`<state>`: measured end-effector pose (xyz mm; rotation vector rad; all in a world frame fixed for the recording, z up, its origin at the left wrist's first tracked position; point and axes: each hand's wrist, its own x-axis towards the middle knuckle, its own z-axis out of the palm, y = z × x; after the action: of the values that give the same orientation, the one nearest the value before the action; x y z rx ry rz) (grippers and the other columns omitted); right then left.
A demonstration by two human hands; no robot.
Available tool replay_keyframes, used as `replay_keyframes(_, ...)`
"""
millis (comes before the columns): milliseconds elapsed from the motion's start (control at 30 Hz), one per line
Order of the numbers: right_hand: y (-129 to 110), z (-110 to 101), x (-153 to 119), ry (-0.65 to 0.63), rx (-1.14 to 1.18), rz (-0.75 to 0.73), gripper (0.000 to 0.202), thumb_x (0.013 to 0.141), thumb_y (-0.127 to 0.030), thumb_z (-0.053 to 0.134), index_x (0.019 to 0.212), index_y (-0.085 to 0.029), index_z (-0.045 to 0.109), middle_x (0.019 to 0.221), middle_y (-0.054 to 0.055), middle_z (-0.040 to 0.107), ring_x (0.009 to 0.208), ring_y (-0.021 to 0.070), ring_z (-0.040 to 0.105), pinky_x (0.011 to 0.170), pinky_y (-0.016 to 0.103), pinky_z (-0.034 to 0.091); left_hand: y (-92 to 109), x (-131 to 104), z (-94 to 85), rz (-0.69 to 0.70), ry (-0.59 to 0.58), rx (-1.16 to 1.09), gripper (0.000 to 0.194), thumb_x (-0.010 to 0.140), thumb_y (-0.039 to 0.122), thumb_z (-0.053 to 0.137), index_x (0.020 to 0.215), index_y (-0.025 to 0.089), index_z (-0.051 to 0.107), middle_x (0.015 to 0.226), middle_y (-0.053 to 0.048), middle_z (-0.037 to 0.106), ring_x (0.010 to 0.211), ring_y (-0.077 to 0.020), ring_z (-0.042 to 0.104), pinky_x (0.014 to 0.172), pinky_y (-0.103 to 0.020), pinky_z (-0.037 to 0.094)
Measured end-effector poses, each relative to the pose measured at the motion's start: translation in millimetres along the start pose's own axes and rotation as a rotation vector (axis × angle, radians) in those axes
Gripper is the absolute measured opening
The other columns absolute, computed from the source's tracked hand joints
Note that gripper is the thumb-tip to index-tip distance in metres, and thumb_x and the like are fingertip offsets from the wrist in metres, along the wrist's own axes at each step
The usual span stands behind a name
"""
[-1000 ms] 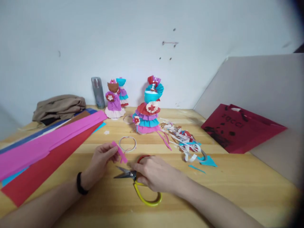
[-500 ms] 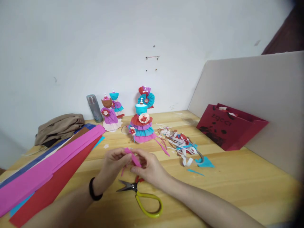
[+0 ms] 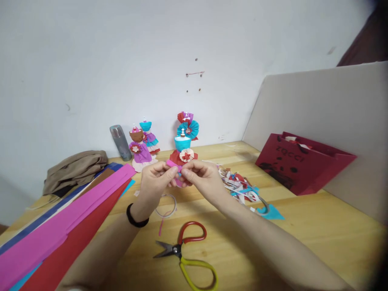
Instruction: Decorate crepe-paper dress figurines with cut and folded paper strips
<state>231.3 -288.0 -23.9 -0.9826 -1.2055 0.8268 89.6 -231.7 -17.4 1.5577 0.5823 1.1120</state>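
So on the far left of the desk (image 3: 327,226) there's a fan of long crepe paper sheets (image 3: 69,206), pink and red on top, probably overlapped so each colour can be grabbed by its edge. A brown cloth (image 3: 77,167) sits bunched behind them, and a grey bottle (image 3: 120,142) stands near the wall, I'd guess just parked out of elbow range. Next come two small paper-dressed figures (image 3: 142,154), upright at the back where sleeves shouldn't knock them.

Middle bit: the left hand (image 3: 155,180) has its grip pinched on a pink paper strip (image 3: 171,163), which is up between both hands, in front of a taller ruffled figure (image 3: 182,143). Can't tell if strip and skirt touch. Below, a thin ring (image 3: 176,204) lies flat with a pink sliver (image 3: 161,226) by it. Scissors (image 3: 176,250) lie nearest the wearer, blades apart and pointing left, loops to the right, which looks handy for the right hand (image 3: 207,178). That one's grip is pinched on the strip too, seemingly so thin paper stays controlled from both sides.

Further right, paper scraps (image 3: 239,186) are heaped together, likely to keep them off the work, then a red bag (image 3: 303,161) leans by the panel.
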Motion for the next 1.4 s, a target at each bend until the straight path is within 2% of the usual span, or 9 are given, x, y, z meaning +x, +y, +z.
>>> replay_keyframes(100, 1, -3, 8, -0.008, -0.018, 0.022, 0.039, 0.071, -0.054, 0.075, 0.068, -0.017, 0.061, 0.056, -0.001, 0.06, 0.048, 0.0094, 0.054, 0.048, 0.022, 0.045, 0, 10, -8.4, 0.032, -0.037, -0.017, 0.022, 0.081, 0.035, 0.072, 0.083, 0.013, 0.073, 0.06, -0.002, 0.067, 0.053, -0.01, 0.06, 0.053, -0.02, 0.047)
replay_keyframes(200, 6, -10, 13, -0.073, -0.08, 0.045, 0.038, 0.073, -0.052, 0.072, 0.068, -0.017, 0.06, 0.052, -0.002, 0.058, 0.045, 0.0089, 0.051, 0.046, 0.022, 0.042, 3, 18, -15.8, 0.014, -0.093, -0.006, 0.033, 0.08, 0.037, 0.074, 0.102, 0.013, 0.073, 0.073, -0.004, 0.073, 0.06, -0.0124, 0.065, 0.056, -0.022, 0.052)
replay_keyframes(400, 16, -22, 15, -0.163, -0.292, 0.02, 0.031, 0.08, -0.044, 0.065, 0.066, -0.016, 0.06, 0.051, -0.003, 0.051, 0.046, 0.0075, 0.044, 0.045, 0.02, 0.032, -6, 31, -21.9, -0.125, -0.251, 0.182, 0.017, 0.067, 0.028, 0.08, 0.072, 0.013, 0.074, 0.053, -0.001, 0.064, 0.048, -0.0094, 0.056, 0.049, -0.019, 0.046)
replay_keyframes(633, 21, -37, 16, -0.208, -0.431, 0.003, 0.021, 0.083, -0.031, 0.06, 0.07, -0.014, 0.065, 0.054, -0.004, 0.048, 0.051, 0.0076, 0.04, 0.05, 0.021, 0.03, -27, 34, -23.0, -0.266, -0.397, 0.204, 0.021, 0.071, 0.034, 0.078, 0.079, 0.015, 0.075, 0.061, -0.002, 0.066, 0.052, -0.0101, 0.058, 0.051, -0.02, 0.048)
replay_keyframes(767, 24, -45, 15, -0.28, -0.548, -0.013, 0.023, 0.085, -0.03, 0.06, 0.071, -0.014, 0.067, 0.055, -0.005, 0.044, 0.053, 0.0081, 0.037, 0.05, 0.021, 0.028, -31, 29, -17.1, -0.356, -0.483, 0.209, 0.022, 0.074, 0.034, 0.075, 0.068, 0.014, 0.069, 0.059, 0.0, 0.064, 0.049, -0.0079, 0.056, 0.048, -0.017, 0.044)
replay_keyframes(967, 18, -52, 15, -0.416, -0.689, -0.053, 0.013, 0.084, -0.02, 0.064, 0.093, -0.018, 0.073, 0.072, -0.001, 0.067, 0.062, 0.0114, 0.053, 0.059, 0.023, 0.039, -40, 31, -15.9, -0.4, -0.525, 0.101, 0.031, 0.073, 0.041, 0.077, 0.065, 0.013, 0.067, 0.057, -0.001, 0.064, 0.047, -0.0075, 0.056, 0.047, -0.017, 0.045)
replay_keyframes(1100, 18, -53, 17, -0.37, -0.769, -0.086, 0.011, 0.087, -0.021, 0.063, 0.089, -0.018, 0.073, 0.07, 0.0, 0.069, 0.061, 0.0125, 0.056, 0.059, 0.024, 0.039, -45, 34, -18.3, -0.431, -0.583, 0.055, 0.033, 0.076, 0.044, 0.075, 0.066, 0.013, 0.068, 0.059, -0.002, 0.064, 0.048, -0.0071, 0.056, 0.049, -0.017, 0.046)
replay_keyframes(1233, 21, -52, 17, -0.405, -0.815, -0.122, 0.013, 0.089, -0.02, 0.061, 0.086, -0.018, 0.073, 0.07, 0.0, 0.071, 0.062, 0.013, 0.06, 0.061, 0.025, 0.04, -49, 34, -18.2, -0.436, -0.646, 0.038, 0.036, 0.082, 0.047, 0.07, 0.067, 0.014, 0.068, 0.059, -0.003, 0.065, 0.05, -0.0082, 0.058, 0.049, -0.017, 0.046)
replay_keyframes(1400, 19, -52, 18, -0.412, -0.797, -0.168, 0.011, 0.089, -0.017, 0.062, 0.089, -0.018, 0.073, 0.078, 0.002, 0.074, 0.068, 0.0136, 0.064, 0.066, 0.025, 0.043, -49, 32, -16.5, -0.457, -0.625, 0.04, 0.04, 0.079, 0.05, 0.072, 0.061, 0.014, 0.063, 0.051, 0.001, 0.06, 0.043, -0.0061, 0.053, 0.044, -0.016, 0.041)
